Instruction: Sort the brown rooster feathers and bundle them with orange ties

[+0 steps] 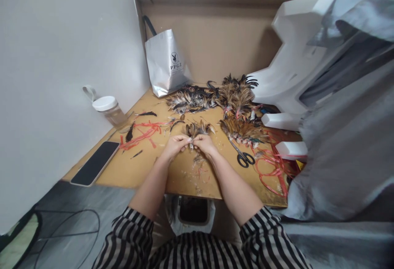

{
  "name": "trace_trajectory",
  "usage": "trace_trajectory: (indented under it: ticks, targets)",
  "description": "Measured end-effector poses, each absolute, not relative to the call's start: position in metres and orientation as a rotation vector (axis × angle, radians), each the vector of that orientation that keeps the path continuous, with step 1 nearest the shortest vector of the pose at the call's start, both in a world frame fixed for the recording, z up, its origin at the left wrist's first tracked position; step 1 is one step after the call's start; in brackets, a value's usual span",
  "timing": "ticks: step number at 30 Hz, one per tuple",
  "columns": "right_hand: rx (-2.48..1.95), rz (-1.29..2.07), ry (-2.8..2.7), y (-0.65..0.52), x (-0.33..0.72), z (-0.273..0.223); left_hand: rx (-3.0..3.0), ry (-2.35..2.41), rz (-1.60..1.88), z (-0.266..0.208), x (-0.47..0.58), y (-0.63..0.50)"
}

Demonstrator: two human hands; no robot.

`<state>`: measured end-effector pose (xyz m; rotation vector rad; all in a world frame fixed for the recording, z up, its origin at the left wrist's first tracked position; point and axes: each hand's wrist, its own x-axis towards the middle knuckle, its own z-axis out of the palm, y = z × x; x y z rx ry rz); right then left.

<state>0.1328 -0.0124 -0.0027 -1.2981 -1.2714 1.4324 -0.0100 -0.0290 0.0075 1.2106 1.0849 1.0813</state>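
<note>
My left hand [177, 145] and my right hand [203, 144] meet near the middle of the table, fingertips pinched close together. Between them they grip the pale quill ends of a small bunch of brown and black feathers [198, 128], whose tips fan out away from me. Scraps of fluff and short red strands lie below my hands. Black-handled scissors [245, 158] rest to the right of my right hand. Behind them lies a bundle of brown feathers [246, 131], and a larger feather bundle [234, 92] is farther back.
Red plastic strips [147, 131] and loose dark feathers lie at left, beside a phone [96, 163] and a lidded jar [109, 111]. A silver bag [166, 64] leans at the back. More red ribbon [271, 170] tangles at right, near a white plastic frame [283, 55] and grey cloth [347, 137].
</note>
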Motion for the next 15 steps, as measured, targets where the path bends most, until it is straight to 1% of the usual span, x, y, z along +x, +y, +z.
trace_trajectory:
  ticks: [5, 9, 12, 15]
  targets:
    - [-1.294, 1.519, -1.265, -0.012, 0.135, -0.002, 1.171, 1.042, 1.003, 0.003, -0.016, -0.033]
    - [-1.303, 1.521, -1.407, -0.014, 0.135, -0.002, 1.211, 1.067, 0.941, 0.000, -0.019, -0.036]
    - [-1.377, 1.410, -1.587, -0.013, 0.138, -0.005, 1.269, 1.128, 0.929, -0.004, -0.016, -0.036]
    - [-1.403, 1.206, -1.790, -0.011, 0.145, -0.009, 1.296, 1.180, 0.927, -0.007, -0.013, -0.035]
